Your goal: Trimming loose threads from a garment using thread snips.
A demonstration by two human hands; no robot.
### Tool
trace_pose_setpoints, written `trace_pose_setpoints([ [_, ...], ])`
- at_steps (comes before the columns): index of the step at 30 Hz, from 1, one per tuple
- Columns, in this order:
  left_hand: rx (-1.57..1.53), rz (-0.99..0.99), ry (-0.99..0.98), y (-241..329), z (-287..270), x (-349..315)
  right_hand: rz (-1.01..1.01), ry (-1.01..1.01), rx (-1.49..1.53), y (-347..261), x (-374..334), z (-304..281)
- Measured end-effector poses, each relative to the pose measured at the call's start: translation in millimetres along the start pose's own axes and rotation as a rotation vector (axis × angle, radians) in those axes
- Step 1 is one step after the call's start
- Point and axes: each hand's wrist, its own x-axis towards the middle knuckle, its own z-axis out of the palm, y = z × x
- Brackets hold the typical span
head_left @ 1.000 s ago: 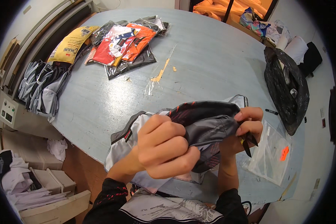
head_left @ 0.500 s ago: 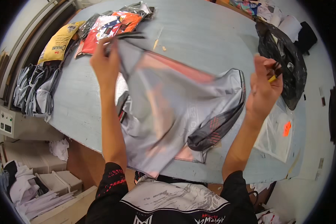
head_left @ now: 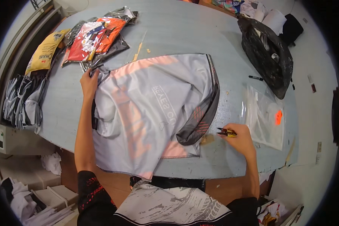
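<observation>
A: In the head view, what does each hand have?

B: The left hand (head_left: 88, 84) pinches the garment (head_left: 143, 94) by its upper left edge. The right hand (head_left: 243, 139) grips yellow-handled snips (head_left: 230, 133), apart from the cloth, blades slightly parted and pointing left.

A: Where does the garment lie?

B: Spread over the near part of the table (head_left: 188, 30), pale side up, between the person's forearms. Its dark section (head_left: 197, 126) is folded over at the right.

A: How is this spreading best done?

B: I'd judge by drawing the edge gently outward, so the wrinkles ease without straining the seams, and by holding the snips' points off the fabric.

A: And the counts?

B: Two hands, one spread garment, one pair of snips. Rightward: one marker (head_left: 255, 78), one clear bag (head_left: 263, 128), one black bag (head_left: 280, 73). Leftward: one yellow bag (head_left: 47, 51) and several packets (head_left: 86, 41), overlapping too much to count.
</observation>
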Motion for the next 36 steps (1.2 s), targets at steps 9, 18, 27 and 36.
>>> trace_pose_setpoints([
  [9, -0.255, -0.082, -0.119, -13.1, -22.5, 22.1, -0.001, -0.114, -0.317, 6.3, 8.4, -14.0],
  [18, -0.716, -0.064, -0.269, 66.9, -72.3, 61.8, -0.461, 0.402, -0.200, 70.7, 252.5, 30.6],
  [27, -0.001, 0.426, -0.662, 186.6, -185.8, 41.5, -0.252, -0.280, -0.301, 23.9, 289.8, 39.3],
  [36, 0.844, 0.364, -0.645, 274.9, -395.2, 44.5, -0.338, -0.048, -0.061, -171.5, 171.0, -191.7],
])
